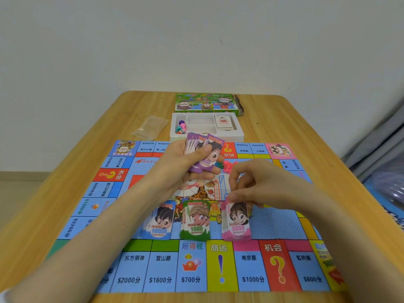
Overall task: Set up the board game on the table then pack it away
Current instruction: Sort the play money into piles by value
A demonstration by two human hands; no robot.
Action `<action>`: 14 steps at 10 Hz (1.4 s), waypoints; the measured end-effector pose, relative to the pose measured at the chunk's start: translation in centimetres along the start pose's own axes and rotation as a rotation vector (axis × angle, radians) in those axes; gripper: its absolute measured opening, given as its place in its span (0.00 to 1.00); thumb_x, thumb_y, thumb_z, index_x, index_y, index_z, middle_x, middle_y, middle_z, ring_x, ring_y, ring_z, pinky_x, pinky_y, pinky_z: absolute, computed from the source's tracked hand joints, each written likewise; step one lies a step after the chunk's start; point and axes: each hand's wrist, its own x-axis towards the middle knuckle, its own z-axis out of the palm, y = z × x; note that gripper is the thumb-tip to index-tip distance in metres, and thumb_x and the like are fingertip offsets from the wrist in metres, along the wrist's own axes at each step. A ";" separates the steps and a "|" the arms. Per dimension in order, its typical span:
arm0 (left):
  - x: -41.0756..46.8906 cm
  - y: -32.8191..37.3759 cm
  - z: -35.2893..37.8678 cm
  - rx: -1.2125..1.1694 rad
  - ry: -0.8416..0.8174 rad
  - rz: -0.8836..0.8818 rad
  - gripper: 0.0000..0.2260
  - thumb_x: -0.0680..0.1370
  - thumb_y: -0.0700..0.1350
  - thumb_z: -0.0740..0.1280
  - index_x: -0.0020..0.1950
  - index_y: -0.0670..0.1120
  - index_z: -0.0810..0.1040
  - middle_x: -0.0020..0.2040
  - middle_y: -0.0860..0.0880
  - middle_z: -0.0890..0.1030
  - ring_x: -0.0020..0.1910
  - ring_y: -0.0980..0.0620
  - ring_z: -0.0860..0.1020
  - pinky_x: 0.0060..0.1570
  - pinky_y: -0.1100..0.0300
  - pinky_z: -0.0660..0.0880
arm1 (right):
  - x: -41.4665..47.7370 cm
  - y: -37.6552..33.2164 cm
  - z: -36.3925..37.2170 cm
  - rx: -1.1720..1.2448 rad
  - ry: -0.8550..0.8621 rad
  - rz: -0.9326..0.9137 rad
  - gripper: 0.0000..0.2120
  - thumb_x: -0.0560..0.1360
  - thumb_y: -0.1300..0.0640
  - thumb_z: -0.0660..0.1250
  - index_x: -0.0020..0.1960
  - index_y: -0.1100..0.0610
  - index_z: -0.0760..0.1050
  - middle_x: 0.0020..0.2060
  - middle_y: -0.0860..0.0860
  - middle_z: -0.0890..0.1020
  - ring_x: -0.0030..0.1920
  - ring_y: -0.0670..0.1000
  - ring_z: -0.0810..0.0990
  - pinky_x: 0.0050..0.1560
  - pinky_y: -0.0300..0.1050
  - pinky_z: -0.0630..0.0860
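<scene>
A paper game board (196, 265) lies flat on the wooden table (284, 127). My left hand (179, 169) grips a fanned stack of purple 500 notes (205, 149) above the board's middle. My right hand (258, 184) pinches the top edge of the pink 5000 note pile (237, 224), which rests on the board. To the left of it lie a green 1000 pile (195, 221) and a blue 10000 pile (160, 221). Small pink pieces (229, 167) sit on the board behind my hands.
A white plastic tray (238, 134) beyond the board holds coloured pawns (181, 126) and a card deck (225, 122). The green game box (205, 102) lies behind it. A clear plastic bag (150, 126) sits to the tray's left. Bedding shows at the right.
</scene>
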 end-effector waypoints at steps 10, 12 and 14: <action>-0.1 0.1 0.0 -0.004 0.002 -0.011 0.04 0.78 0.41 0.64 0.50 0.43 0.77 0.38 0.47 0.85 0.31 0.54 0.82 0.30 0.65 0.78 | -0.8 -0.2 0.5 -0.391 -0.185 -0.151 0.22 0.66 0.41 0.74 0.52 0.43 0.66 0.51 0.41 0.67 0.49 0.41 0.69 0.45 0.34 0.69; -0.1 0.2 0.0 -0.003 0.002 -0.004 0.05 0.78 0.42 0.64 0.49 0.42 0.78 0.39 0.46 0.85 0.32 0.53 0.82 0.30 0.65 0.79 | -1.0 -0.1 1.0 -0.523 -0.315 -0.191 0.26 0.69 0.46 0.73 0.60 0.45 0.62 0.55 0.42 0.61 0.49 0.36 0.64 0.43 0.24 0.66; -0.3 0.5 0.1 -0.067 -0.049 -0.051 0.06 0.79 0.39 0.62 0.53 0.41 0.77 0.43 0.45 0.85 0.35 0.51 0.84 0.30 0.63 0.79 | -1.0 0.1 0.9 -0.473 -0.306 -0.175 0.24 0.70 0.44 0.72 0.58 0.44 0.62 0.52 0.39 0.63 0.49 0.37 0.67 0.48 0.30 0.69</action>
